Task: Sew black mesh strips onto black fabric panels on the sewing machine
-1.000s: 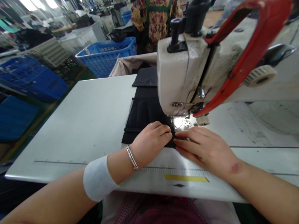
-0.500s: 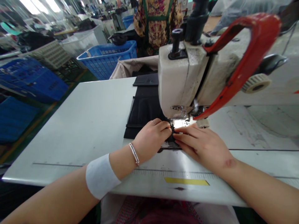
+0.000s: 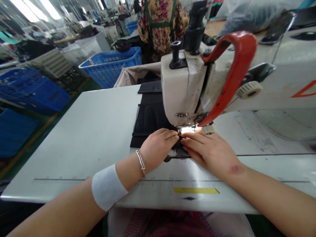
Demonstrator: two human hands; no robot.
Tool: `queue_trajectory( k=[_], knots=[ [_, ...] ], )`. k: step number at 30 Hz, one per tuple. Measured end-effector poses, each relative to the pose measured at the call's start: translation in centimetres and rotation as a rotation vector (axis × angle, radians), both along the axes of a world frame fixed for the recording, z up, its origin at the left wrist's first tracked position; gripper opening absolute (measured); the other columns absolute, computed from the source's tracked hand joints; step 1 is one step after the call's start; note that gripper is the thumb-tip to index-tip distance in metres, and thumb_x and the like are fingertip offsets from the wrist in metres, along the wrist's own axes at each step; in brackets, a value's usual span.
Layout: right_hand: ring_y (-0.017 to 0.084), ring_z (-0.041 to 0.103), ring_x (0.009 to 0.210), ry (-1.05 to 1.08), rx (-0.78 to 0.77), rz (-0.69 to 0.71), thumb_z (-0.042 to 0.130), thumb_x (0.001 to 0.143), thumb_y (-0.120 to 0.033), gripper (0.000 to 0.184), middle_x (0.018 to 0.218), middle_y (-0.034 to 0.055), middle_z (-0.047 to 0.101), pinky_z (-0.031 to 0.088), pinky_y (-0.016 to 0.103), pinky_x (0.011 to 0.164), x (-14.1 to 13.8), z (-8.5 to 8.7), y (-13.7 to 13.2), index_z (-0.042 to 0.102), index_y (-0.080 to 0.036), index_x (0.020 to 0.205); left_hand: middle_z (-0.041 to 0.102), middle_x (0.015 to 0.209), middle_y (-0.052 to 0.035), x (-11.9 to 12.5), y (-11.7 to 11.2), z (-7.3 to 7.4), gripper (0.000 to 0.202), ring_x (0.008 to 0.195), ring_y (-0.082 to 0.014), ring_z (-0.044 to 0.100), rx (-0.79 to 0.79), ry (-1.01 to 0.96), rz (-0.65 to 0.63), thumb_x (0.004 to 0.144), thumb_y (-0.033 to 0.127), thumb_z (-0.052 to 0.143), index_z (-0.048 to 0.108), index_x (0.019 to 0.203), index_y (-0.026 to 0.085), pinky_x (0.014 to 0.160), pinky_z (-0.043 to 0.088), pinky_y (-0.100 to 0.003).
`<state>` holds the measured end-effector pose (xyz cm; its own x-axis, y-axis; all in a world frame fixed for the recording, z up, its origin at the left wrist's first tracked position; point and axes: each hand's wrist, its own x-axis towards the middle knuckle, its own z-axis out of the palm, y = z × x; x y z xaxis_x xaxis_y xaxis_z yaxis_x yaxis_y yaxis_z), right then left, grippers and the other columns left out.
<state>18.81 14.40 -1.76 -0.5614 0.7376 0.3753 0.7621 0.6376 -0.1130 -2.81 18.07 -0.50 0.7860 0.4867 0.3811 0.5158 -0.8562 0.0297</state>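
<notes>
Black fabric panels [image 3: 151, 118] lie flat on the white sewing table, left of and partly behind the sewing machine head [image 3: 174, 92]. My left hand [image 3: 159, 144], with a ring and a silver bangle, has its bent fingers pressed together on the fabric's near right part, just before the presser foot [image 3: 179, 129]. From the right, my right hand [image 3: 209, 149] reaches in with fingers stretched out, their tips touching the black fabric beside the foot. A lamp lights the needle area brightly. The fingertips and the machine hide the stitching spot.
A red curved guard [image 3: 237, 65] arches over the machine's front. Beyond the table stand a cloth-lined bin [image 3: 127, 75] and a blue basket [image 3: 111, 67], with a person in a floral top [image 3: 161, 29] behind. A ruler scale and yellow tape [image 3: 196, 190] run along the near edge.
The view has shifted a little, so the machine appears farther left and more of its right side shows. Both hands remain at the fabric by the presser foot, almost unmoved.
</notes>
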Motion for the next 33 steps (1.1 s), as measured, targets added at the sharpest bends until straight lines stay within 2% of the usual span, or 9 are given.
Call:
queue_trajectory(
  k=[8, 14, 22, 33],
  knots=[
    [0.023, 0.061, 0.099, -0.003, 0.013, -0.047, 0.048, 0.096, -0.030, 0.025, 0.122, 0.0025, 0.065, 0.044, 0.038, 0.070, -0.1, -0.2, 0.6, 0.066, -0.023, 0.112, 0.066, 0.111, -0.0078, 0.4, 1.0, -0.1, 0.022, 0.103, -0.0178, 0.061, -0.014, 0.022, 0.041, 0.090, 0.007, 0.051, 0.062, 0.109, 0.010, 0.096, 0.051, -0.032],
    [0.025, 0.061, 0.103, 0.032, 0.017, -0.023, 0.051, 0.095, -0.028, 0.027, 0.119, 0.0067, 0.067, 0.048, 0.042, 0.081, 0.0, -0.5, 0.8, 0.065, -0.021, 0.116, 0.067, 0.111, -0.0064, 0.5, 1.3, 0.0, 0.021, 0.103, -0.0171, 0.061, -0.024, 0.034, 0.076, 0.091, 0.008, 0.051, 0.063, 0.108, 0.012, 0.096, 0.051, -0.032],
    [0.025, 0.059, 0.109, 0.060, -0.027, -0.010, 0.048, 0.096, -0.027, 0.027, 0.122, 0.0064, 0.066, 0.046, 0.045, 0.092, 0.0, -0.5, 0.9, 0.065, -0.019, 0.116, 0.068, 0.106, -0.0054, 0.7, 1.4, 0.2, 0.020, 0.098, -0.0183, 0.062, -0.021, 0.017, 0.062, 0.089, 0.006, 0.053, 0.065, 0.104, 0.011, 0.092, 0.052, -0.032],
    [0.025, 0.058, 0.111, 0.062, -0.030, -0.004, 0.049, 0.095, -0.025, 0.028, 0.120, 0.0084, 0.066, 0.046, 0.046, 0.092, -0.1, -0.5, 1.0, 0.064, -0.019, 0.118, 0.069, 0.105, -0.0052, 0.7, 1.4, 0.0, 0.018, 0.098, -0.0177, 0.062, -0.036, 0.020, 0.080, 0.088, 0.006, 0.056, 0.065, 0.102, 0.012, 0.091, 0.051, -0.031]
  ],
)
